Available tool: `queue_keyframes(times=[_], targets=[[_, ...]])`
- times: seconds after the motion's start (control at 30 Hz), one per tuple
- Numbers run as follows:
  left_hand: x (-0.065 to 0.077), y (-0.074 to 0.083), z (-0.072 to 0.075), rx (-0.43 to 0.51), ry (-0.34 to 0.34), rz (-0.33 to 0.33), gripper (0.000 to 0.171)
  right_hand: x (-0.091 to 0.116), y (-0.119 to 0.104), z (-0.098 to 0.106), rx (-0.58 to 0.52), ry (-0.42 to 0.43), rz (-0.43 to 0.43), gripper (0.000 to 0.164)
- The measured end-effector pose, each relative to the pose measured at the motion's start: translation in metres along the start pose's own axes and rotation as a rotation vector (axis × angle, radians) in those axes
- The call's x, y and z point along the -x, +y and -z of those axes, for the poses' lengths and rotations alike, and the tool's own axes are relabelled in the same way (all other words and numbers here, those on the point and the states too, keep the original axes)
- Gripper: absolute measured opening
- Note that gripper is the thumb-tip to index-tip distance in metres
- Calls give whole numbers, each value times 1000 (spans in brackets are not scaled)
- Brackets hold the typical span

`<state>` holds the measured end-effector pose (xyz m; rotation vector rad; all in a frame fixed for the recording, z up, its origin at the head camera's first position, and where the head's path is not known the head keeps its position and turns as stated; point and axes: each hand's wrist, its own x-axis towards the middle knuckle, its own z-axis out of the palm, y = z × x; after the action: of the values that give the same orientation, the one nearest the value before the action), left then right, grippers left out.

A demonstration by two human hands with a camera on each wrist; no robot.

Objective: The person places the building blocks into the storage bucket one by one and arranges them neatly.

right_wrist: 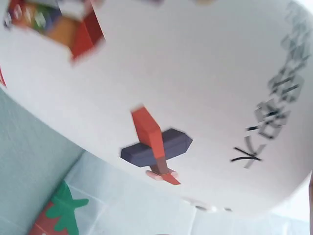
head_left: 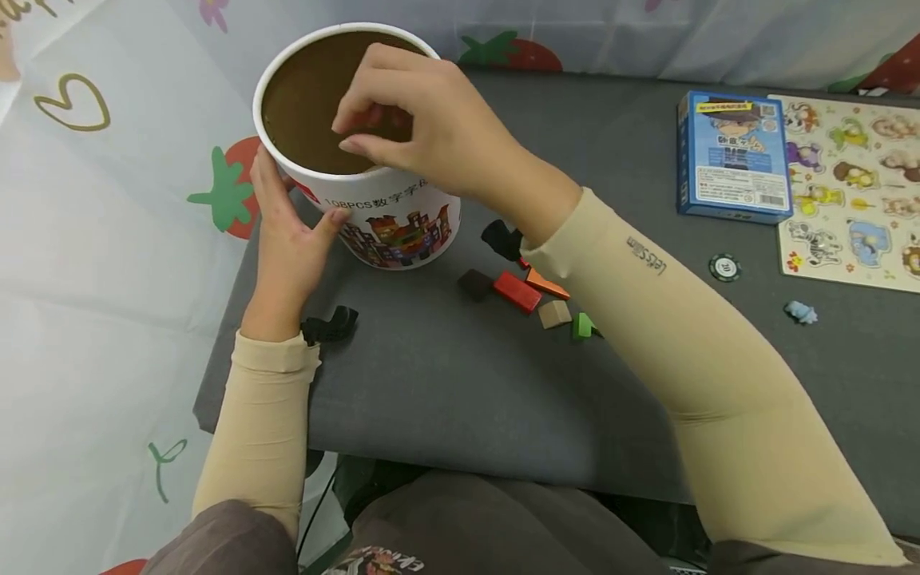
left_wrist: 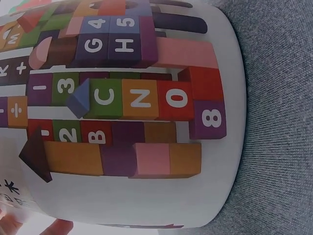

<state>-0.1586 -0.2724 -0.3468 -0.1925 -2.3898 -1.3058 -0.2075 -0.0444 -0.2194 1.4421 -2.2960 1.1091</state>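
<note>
A large white round tub with printed block pictures stands at the table's left end, its inside brown. My left hand holds the tub's near left side, thumb on the front and fingers round the wall. Over the tub's mouth, my right hand has bent fingers, with a gap between thumb and forefinger; nothing shows in that gap. In the left wrist view the tub's printed wall fills most of the picture, with fingertips at the lower edge. The printed wall also fills the right wrist view.
Right of the tub lie a dark block, a red block, an orange piece, a tan block and a green piece. Farther right are a blue box, an animal puzzle board, a chip and a small blue figure.
</note>
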Motion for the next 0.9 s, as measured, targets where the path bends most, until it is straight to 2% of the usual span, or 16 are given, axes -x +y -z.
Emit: queue_keyframes(times=[0.07,0.17,0.27,0.33,0.43,0.53,0.67,0.77,0.9], targets=[[0,0,1,-3,5,-6,115,17,-4,2,-88,50,70,16],[0,1,1,-11,7,-7,113,40,-6,2,-176,50,144,13],[0,3,2,-8,2,4,111,63,-3,-5,-240,2,138,11],[1,4,2,-13,-6,16,110,77,2,-11,-279,-42,75,10],[1,4,2,-24,-23,37,110,97,15,-22,-286,-108,-70,11],[1,4,3,-46,-32,59,111,111,31,-31,-244,-211,-207,14],[1,3,3,-51,-25,60,112,124,46,-45,-152,-345,-332,18],[1,2,2,-43,-20,39,112,131,49,-54,-88,-389,-418,23],[0,2,2,-42,-21,36,111,136,47,-63,-32,-399,-502,30]])
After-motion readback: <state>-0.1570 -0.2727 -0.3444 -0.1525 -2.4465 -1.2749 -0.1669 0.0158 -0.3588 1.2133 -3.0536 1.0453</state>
